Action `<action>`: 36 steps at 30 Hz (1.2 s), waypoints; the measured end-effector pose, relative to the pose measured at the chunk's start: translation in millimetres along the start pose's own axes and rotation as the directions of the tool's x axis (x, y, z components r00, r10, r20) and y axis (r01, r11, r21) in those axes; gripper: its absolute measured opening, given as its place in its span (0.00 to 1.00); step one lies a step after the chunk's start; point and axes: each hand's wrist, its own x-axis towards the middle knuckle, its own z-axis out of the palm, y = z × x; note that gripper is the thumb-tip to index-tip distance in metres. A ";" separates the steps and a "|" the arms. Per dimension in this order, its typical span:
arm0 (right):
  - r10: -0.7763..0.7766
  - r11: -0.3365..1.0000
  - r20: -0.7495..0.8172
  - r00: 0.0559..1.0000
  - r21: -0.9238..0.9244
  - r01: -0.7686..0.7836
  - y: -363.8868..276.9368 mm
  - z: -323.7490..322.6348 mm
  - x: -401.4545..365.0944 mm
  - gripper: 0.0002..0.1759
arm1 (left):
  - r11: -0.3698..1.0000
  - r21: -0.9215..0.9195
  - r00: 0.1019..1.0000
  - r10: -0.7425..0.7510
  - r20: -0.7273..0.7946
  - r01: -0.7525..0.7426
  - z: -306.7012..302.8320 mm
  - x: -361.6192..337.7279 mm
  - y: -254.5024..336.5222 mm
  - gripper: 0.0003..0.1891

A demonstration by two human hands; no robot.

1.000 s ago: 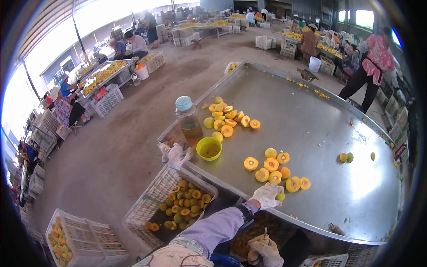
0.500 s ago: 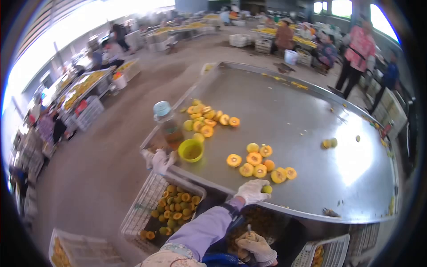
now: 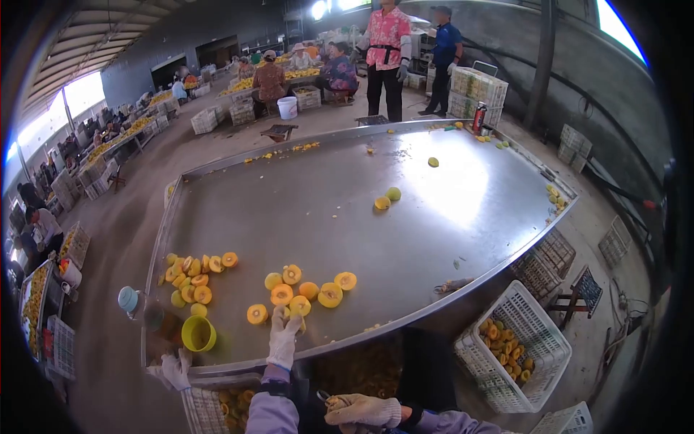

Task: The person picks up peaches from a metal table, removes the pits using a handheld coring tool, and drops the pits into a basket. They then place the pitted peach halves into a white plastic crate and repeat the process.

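My left hand [image 3: 284, 340], in a white knit glove, reaches over the metal table's [image 3: 289, 217] front edge. Its fingers curl beside a cluster of yellow peach halves [image 3: 281, 294], and a bit of fruit shows along them, mostly hidden by the glove. Closer to my body, my right hand [image 3: 365, 410], gloved too, is closed around a small tool with a metal loop [image 3: 327, 397]; the rest of it is covered. Another pile of peach halves [image 3: 189, 278] lies to the left, near a yellow-green cup [image 3: 198, 333] and a bottle with a blue cap [image 3: 129, 299].
White gloves [image 3: 173, 370] hang at the table's front left corner. Crates of peach halves stand below left [image 3: 206, 412] and at right [image 3: 517, 347]. Loose fruit [image 3: 383, 203] sits mid-table. A stool [image 3: 578, 295] is at right; people [image 3: 387, 54] stand beyond the table.
The view has swung right, bringing the right-hand crate fully in. My left hand, earlier around a greenish fruit at the table edge, is now at the cluster of halves. My right hand keeps the tool.
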 end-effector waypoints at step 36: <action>0.118 0.990 -0.044 0.992 -0.074 -0.121 8.5 12.4 17.1 0.08 | 0.571 0.820 0.997 -0.040 0.065 -0.031 -29.7 -50.1 44.4 0.38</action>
